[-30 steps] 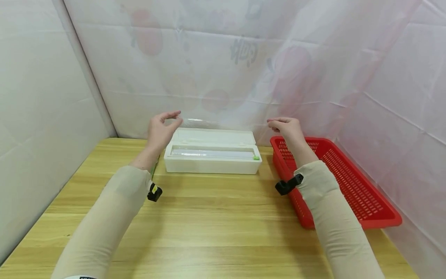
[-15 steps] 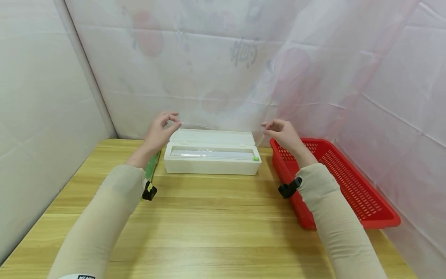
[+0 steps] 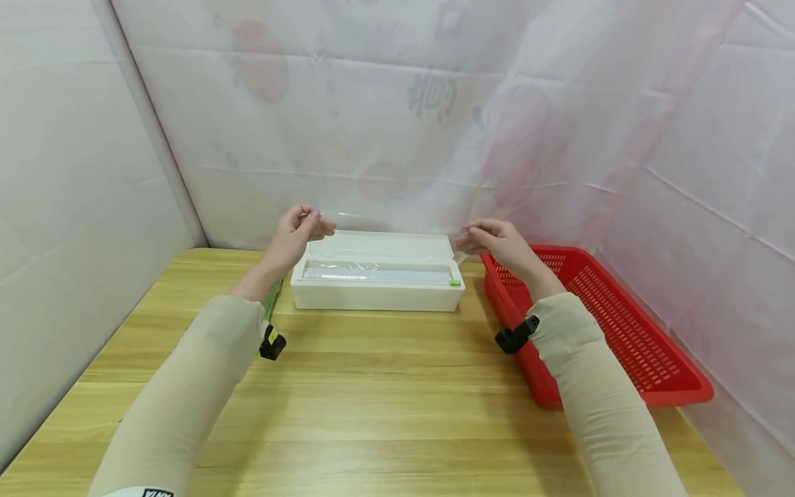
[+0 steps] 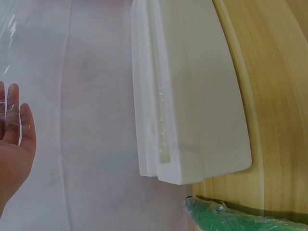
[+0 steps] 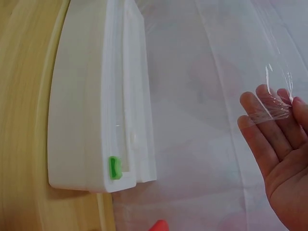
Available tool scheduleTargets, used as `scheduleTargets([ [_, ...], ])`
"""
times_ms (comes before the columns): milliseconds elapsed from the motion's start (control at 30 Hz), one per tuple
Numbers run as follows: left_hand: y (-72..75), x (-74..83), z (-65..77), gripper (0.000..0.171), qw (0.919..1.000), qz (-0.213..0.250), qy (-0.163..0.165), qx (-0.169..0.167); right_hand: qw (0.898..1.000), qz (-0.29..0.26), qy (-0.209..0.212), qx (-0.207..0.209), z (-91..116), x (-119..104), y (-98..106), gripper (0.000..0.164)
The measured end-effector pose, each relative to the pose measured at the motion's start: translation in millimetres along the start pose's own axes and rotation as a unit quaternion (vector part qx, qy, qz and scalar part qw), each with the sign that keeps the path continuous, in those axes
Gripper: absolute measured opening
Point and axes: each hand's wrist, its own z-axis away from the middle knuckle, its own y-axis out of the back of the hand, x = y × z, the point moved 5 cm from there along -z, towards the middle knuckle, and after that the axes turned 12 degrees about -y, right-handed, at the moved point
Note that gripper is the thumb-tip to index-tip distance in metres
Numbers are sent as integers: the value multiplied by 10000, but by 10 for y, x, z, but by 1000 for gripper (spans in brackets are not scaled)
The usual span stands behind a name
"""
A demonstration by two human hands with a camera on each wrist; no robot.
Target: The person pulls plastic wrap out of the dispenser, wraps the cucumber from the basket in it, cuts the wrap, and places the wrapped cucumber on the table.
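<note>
Both hands are raised behind a white cling film box [image 3: 375, 297], with a thin clear sheet of cling film [image 3: 357, 217] stretched between them. My left hand [image 3: 297, 238] pinches the film's left corner between thumb and forefinger. At the other end my right hand [image 3: 497, 238] pinches the right corner. In the right wrist view, wrinkled film [image 5: 270, 108] lies across the fingers, the thumb pressing near the forefinger tip. The box lid [image 3: 381, 244] stands raised, and a green slide cutter [image 5: 115, 167] sits at the right end of the slot.
A red perforated basket [image 3: 627, 324] stands on the right, under my right forearm. Left of the box lies a green item wrapped in clear plastic [image 4: 236, 219], partly hidden by my left wrist. A pale printed curtain [image 3: 397, 110] hangs behind the wooden table [image 3: 385, 400].
My right hand has shifted left and slightly down, closer to the box. My left hand's fingers have spread rightward beneath the pinch. The box and basket have stayed in place.
</note>
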Motion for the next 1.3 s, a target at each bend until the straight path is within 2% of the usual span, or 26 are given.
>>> scheduleTargets([
  [333,-4,82,-114,14,9982,26,-44,600,9975,-125,247,647,-49,-132,11,31],
  [433,-7,117,-106,13,9979,92,-116,634,9958,-257,326,819,-28,-150,12,29],
  [533,-11,141,-62,14,9982,239,-167,531,9961,-242,368,762,29,-149,-2,28],
  [767,-57,112,160,24,9987,495,71,-23,9991,192,325,212,206,-56,-93,25],
  [1033,-136,-42,361,28,9951,716,329,-596,9982,241,475,-280,378,104,-227,24],
  [1167,-169,-178,475,35,9906,621,428,-1137,9961,568,427,-524,397,219,-303,22],
  [1300,-228,-354,621,39,9791,402,789,-1832,9890,1019,164,-1061,431,347,-445,22],
])
